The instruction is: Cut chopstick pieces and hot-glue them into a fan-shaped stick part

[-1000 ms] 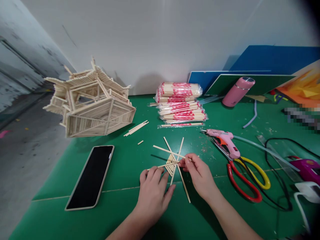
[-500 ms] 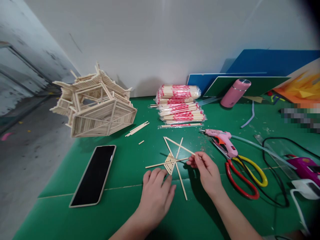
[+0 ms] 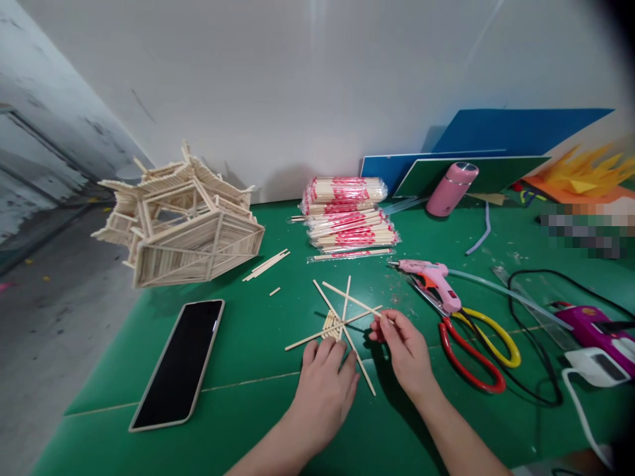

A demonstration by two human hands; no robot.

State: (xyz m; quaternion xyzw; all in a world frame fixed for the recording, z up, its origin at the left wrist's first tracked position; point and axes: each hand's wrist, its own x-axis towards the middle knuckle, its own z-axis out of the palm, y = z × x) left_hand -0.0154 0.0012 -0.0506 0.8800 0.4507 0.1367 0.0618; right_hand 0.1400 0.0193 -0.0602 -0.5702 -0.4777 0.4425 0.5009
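My right hand (image 3: 404, 350) pinches one end of a thin wooden stick (image 3: 350, 297), which points up and left above the crossed sticks. On the green table lies a star-like frame of crossed wooden sticks (image 3: 360, 363), with several short sticks (image 3: 330, 324) side by side at its centre. My left hand (image 3: 325, 387) lies palm down at the lower edge of this frame, its fingers bent but apart and touching the sticks. Their tips are partly hidden. A few loose sticks (image 3: 268, 266) and one short piece (image 3: 274, 291) lie farther left.
A stick-built model house (image 3: 198, 225) stands at left, behind a phone (image 3: 178, 363). Wrapped chopstick packs (image 3: 350, 218) are piled at the back. A pink glue gun (image 3: 436, 281), scissors (image 3: 471, 357), cables and a pink bottle (image 3: 451, 190) occupy the right side.
My left hand has shifted right and its fingers have drawn in at the frame's lower edge. The right hand still holds its stick, slightly lower. The view has moved a little.
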